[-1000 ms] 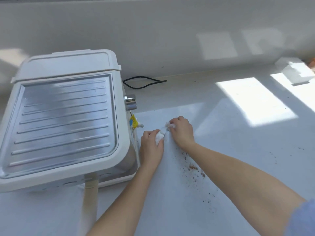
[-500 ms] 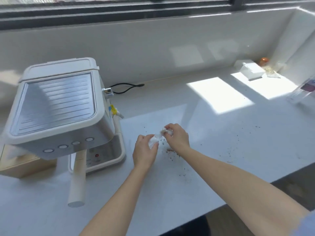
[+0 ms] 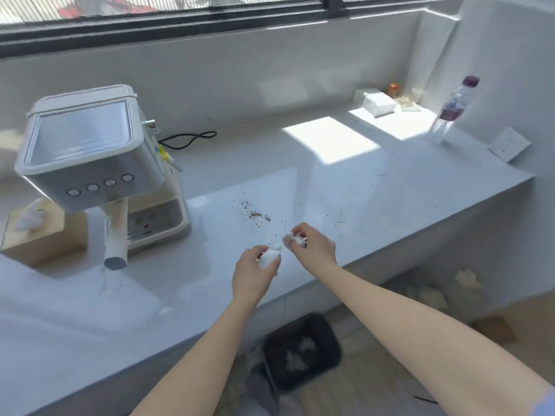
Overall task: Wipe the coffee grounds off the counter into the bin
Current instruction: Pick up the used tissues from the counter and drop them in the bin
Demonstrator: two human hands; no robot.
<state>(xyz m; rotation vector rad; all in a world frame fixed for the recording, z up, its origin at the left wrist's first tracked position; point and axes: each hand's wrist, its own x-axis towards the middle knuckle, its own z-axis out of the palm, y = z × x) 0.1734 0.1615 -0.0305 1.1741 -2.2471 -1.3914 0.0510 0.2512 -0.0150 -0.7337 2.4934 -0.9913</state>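
Bright window sunlight patches the counter (image 3: 390,187) (soft, warped edges).

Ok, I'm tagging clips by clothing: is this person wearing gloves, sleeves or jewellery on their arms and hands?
No gloves: the left hand and right hand are bare, and no ring, watch or bracelet shows. Both forearms are uncovered as far as the picture reaches. The only clothing in view is a sliver of light blue sleeve on the right arm, in the bottom right corner.

Coffee machine (image 3: 99,163): white, far left, four round front buttons.
Tissue box (image 3: 42,235): brown, left of machine.
Cable (image 3: 189,138): black, looped behind machine.
Bottle (image 3: 453,111): clear, purple cap, far right.
Socket (image 3: 509,144): white, near bottle.
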